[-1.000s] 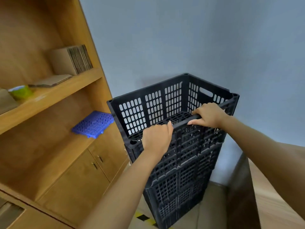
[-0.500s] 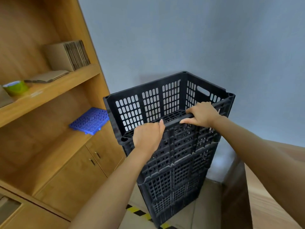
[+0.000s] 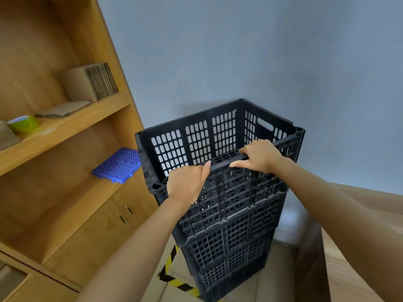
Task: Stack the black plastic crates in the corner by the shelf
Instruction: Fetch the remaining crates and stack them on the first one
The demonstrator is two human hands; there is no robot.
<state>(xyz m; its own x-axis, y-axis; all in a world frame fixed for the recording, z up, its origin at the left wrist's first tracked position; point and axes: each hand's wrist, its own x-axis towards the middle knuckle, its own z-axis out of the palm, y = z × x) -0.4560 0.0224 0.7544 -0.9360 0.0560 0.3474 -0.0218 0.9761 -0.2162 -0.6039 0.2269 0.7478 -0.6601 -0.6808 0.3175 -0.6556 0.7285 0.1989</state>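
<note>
A stack of black perforated plastic crates (image 3: 231, 243) stands on the floor in the corner between the wooden shelf (image 3: 65, 127) and the grey-blue wall. The top crate (image 3: 196, 140) sits nested on the stack, its open mouth facing up. My left hand (image 3: 187, 184) curls over the near rim toward its left end. My right hand (image 3: 259, 156) grips the same near rim further right. Both forearms reach in from the bottom of the view.
A blue plastic grid piece (image 3: 118, 164) lies on the lower shelf beside the crates. Folded cardboard (image 3: 91, 81) and a green tape roll (image 3: 23, 124) sit on the upper shelf. Yellow-black floor tape (image 3: 172, 277) runs by the stack's base. A wooden table edge (image 3: 327, 258) stands at right.
The view has shifted slightly, and the stack sits a little lower and more central. Both hands keep their grip on the top crate's near rim.
</note>
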